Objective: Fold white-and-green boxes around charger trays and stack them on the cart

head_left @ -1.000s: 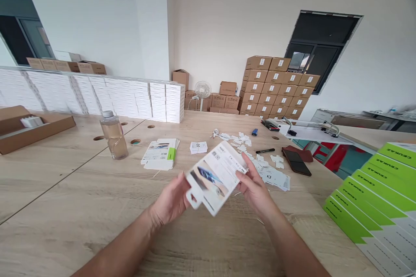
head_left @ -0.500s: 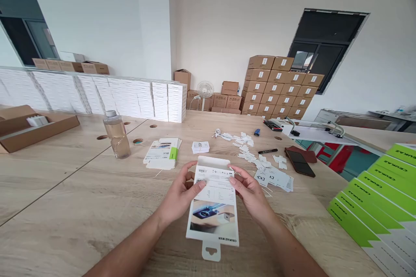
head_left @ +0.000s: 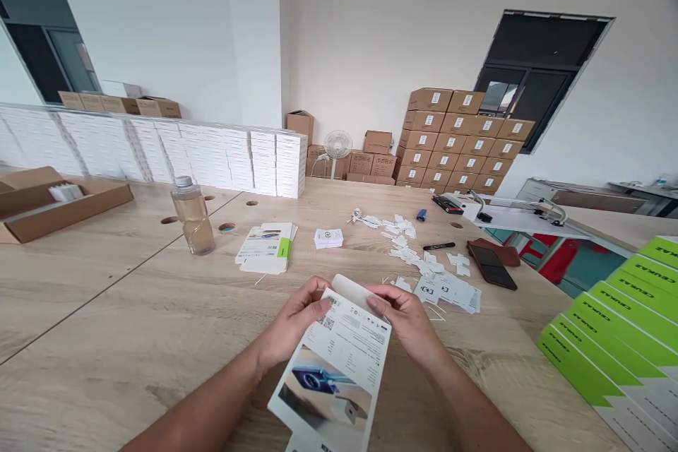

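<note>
A white printed packaging box (head_left: 339, 367) is held tilted between my hands, its flap end pointing away from me. My left hand (head_left: 296, 318) grips the upper left corner, thumb on the printed face near a QR code. At the upper right, my right hand (head_left: 405, 314) pinches the edge beside the raised white end flap. The hang-tab end runs off the bottom of the view. Beyond my hands lies a small stack of white cards (head_left: 328, 239). Flat cartons (head_left: 266, 248) with a green patch are piled to the left.
A water bottle (head_left: 193, 217) stands left, near an open cardboard box (head_left: 63, 208). Scattered white paper pieces (head_left: 405, 251), a black marker (head_left: 438, 246) and a phone (head_left: 494, 267) lie right. Green-and-white boxes (head_left: 604, 325) are stacked at the right edge.
The box has tilted and turned, its lower end swinging down and to the left. My right thumb has moved up to the flap. The view has shifted slightly.
</note>
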Motion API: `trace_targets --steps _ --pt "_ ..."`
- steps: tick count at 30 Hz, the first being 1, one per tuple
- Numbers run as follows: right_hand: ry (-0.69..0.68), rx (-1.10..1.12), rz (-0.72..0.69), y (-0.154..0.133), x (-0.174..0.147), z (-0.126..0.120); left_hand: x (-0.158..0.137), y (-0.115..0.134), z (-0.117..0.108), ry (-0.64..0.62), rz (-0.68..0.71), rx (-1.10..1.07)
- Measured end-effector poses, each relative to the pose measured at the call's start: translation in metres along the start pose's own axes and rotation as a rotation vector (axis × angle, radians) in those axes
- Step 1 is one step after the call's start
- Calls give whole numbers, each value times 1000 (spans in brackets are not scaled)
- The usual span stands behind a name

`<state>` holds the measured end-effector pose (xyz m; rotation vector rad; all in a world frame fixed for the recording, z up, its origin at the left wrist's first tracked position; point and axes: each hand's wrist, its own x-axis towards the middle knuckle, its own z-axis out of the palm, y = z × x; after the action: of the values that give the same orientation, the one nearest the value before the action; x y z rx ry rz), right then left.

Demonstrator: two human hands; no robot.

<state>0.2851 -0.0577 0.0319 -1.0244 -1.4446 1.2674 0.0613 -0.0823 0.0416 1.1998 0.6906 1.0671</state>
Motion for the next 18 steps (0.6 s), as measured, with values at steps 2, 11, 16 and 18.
trace_targets --steps 2,11,16,18 --pt "6 -71 -76 1 0 -1 0 -2 0 -15 -6 9" --pt "-49 -43 -48 4 -2 -2 0 -7 -2 -33 -6 59" --pt "-107 212 208 4 -4 3 -2 -4 1 -90 0 112" --pt "-137 129 192 3 -4 4 -2 -4 1 -92 1 125"
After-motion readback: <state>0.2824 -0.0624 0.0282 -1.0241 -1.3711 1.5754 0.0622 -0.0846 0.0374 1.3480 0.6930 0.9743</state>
